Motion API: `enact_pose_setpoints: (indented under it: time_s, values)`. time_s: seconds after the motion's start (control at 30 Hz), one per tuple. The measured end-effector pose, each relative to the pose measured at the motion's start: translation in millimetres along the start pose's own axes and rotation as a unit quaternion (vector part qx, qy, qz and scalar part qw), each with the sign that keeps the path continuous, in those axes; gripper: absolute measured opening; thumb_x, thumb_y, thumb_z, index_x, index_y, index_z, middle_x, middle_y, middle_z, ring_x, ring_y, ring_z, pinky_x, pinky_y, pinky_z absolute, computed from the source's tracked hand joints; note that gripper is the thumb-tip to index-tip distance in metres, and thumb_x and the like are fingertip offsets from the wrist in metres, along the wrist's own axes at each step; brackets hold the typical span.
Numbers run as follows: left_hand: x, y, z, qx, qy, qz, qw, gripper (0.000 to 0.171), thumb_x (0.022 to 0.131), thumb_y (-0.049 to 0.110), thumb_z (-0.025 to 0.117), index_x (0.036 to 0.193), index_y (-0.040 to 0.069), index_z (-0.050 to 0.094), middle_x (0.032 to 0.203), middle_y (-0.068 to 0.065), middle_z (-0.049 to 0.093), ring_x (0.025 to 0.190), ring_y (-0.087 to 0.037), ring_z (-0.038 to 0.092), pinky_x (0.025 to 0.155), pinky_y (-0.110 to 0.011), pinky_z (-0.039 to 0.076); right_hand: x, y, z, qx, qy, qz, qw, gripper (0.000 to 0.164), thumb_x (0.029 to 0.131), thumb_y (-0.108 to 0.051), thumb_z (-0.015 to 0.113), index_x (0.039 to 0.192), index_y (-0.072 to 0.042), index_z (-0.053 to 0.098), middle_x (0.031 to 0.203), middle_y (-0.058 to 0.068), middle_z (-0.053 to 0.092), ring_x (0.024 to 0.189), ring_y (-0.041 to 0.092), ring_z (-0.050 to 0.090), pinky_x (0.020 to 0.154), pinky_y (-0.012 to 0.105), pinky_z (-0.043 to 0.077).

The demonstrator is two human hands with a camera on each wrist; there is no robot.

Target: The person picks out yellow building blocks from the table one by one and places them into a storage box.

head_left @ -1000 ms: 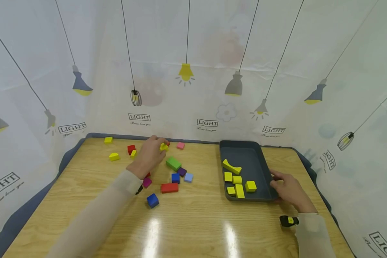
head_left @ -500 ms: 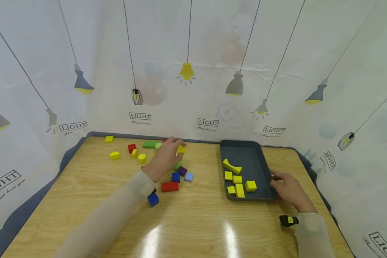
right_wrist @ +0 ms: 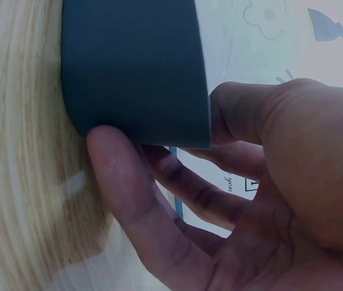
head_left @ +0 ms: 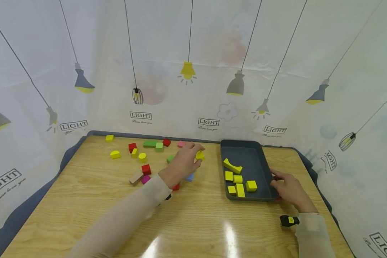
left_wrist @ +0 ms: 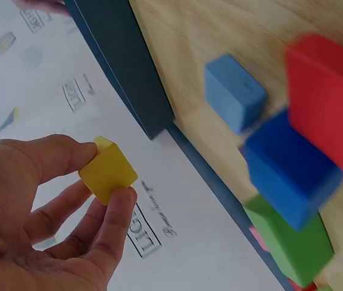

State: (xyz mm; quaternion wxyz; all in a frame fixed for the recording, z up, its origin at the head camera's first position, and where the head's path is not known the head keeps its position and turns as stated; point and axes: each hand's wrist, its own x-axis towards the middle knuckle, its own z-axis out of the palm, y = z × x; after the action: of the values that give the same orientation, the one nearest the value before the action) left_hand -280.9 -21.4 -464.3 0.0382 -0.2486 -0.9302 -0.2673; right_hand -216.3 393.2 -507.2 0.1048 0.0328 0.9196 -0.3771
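Observation:
My left hand pinches a small yellow block between thumb and fingertips, raised over the table to the left of the tray. On the right, my right hand grips the near right corner of a dark grey tray. In the right wrist view, the thumb lies over the rim and a fingertip sits at the tray's lower edge. Several yellow blocks lie in the tray's near half, among them an arched one and a cylinder.
Left of the tray, loose blocks lie scattered: a red cube, a wooden block, a green block, a yellow cylinder and others. Some sit beneath my left hand and forearm. A printed curtain borders the table.
My left hand has moved right toward the tray with the yellow block, uncovering the blocks at the left. My right hand and the tray have stayed in place.

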Motion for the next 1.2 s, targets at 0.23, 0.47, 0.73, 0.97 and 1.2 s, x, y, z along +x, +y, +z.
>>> enact_pose_setpoints:
  time_s: [0.23, 0.47, 0.73, 0.97, 1.2]
  values:
    - [2.3, 29.3, 16.4, -0.005, -0.024, 0.048, 0.9986, 0.043, 0.111, 0.013, 0.081, 0.151, 0.004, 0.068, 0.137, -0.016, 0.071, 0.115, -0.026, 0.071, 0.103, -0.038, 0.068, -1.4, -1.5, -0.5, 0.003, 0.001, -0.005, 1.000, 0.068, 0.117, -0.014, 0.055, 0.181, -0.003, 0.036, 0.162, 0.043, 0.057, 0.106, 0.037, 0.084, 0.068, 0.040, 0.073]
    - [4.0, 61.3, 37.8, 0.007, -0.049, 0.090, 0.9947, 0.043, 0.111, 0.015, 0.082, 0.151, 0.006, 0.069, 0.140, -0.011, 0.072, 0.116, -0.019, 0.074, 0.102, -0.026, 0.066, -1.4, -0.7, -0.8, 0.010, -0.002, -0.006, 1.000, 0.068, 0.117, -0.014, 0.054, 0.182, -0.004, 0.036, 0.163, 0.043, 0.056, 0.107, 0.037, 0.084, 0.069, 0.040, 0.073]
    - [4.0, 91.4, 61.6, 0.031, -0.058, 0.158, 0.9853, 0.040, 0.113, 0.019, 0.081, 0.149, 0.007, 0.071, 0.137, -0.008, 0.073, 0.104, -0.012, 0.069, 0.091, -0.011, 0.059, -1.2, 0.0, -2.1, 0.005, -0.006, -0.009, 1.000, 0.068, 0.118, -0.015, 0.054, 0.182, -0.004, 0.035, 0.165, 0.043, 0.054, 0.109, 0.039, 0.084, 0.069, 0.041, 0.073]
    - [4.0, 115.5, 82.0, 0.046, -0.081, 0.190, 0.9773, 0.039, 0.114, 0.021, 0.078, 0.151, 0.011, 0.071, 0.140, -0.004, 0.072, 0.110, -0.007, 0.070, 0.091, -0.007, 0.056, -1.2, -0.2, -3.2, 0.010, -0.008, -0.010, 1.000, 0.068, 0.118, -0.015, 0.055, 0.182, -0.003, 0.035, 0.164, 0.043, 0.055, 0.109, 0.040, 0.083, 0.070, 0.041, 0.073]
    - [3.0, 132.4, 96.8, 0.080, -0.084, 0.217, 0.9692, 0.037, 0.117, 0.022, 0.074, 0.152, 0.012, 0.071, 0.141, -0.004, 0.073, 0.117, -0.010, 0.071, 0.094, -0.007, 0.056, -2.4, -0.8, -3.0, 0.017, -0.010, -0.014, 1.000, 0.067, 0.117, -0.014, 0.054, 0.181, -0.003, 0.037, 0.163, 0.044, 0.056, 0.113, 0.042, 0.082, 0.069, 0.040, 0.073]
